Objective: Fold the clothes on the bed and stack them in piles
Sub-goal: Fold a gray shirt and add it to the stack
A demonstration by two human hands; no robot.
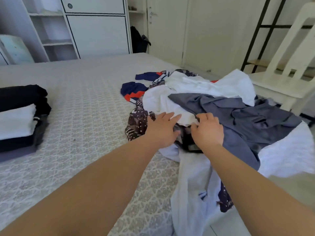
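While both hands reach into the unfolded heap at the bed's (81, 92) right edge

Right hand (207, 128) pinches the grey shirt (247, 120), which trails rightward; left hand (163, 129) lies flat and relaxed beside it on the white garment (163, 103).

Hands in view: 2, left hand (162, 129) and right hand (208, 128).
Beds: 1, patterned bed (81, 103).
Folded stacks: 1, folded pile (20, 120) at left; layers visible: about 4 (black, white, black, grey-purple), exact count cannot be told.
Loose heaps: 1, unfolded heap (213, 108) at right; distinguishable fabrics: 4 kinds (white, grey-blue, dark patterned, navy-orange).
Chairs: 1, white chair (288, 79).
Cabinets: 1, white cabinet (97, 31).
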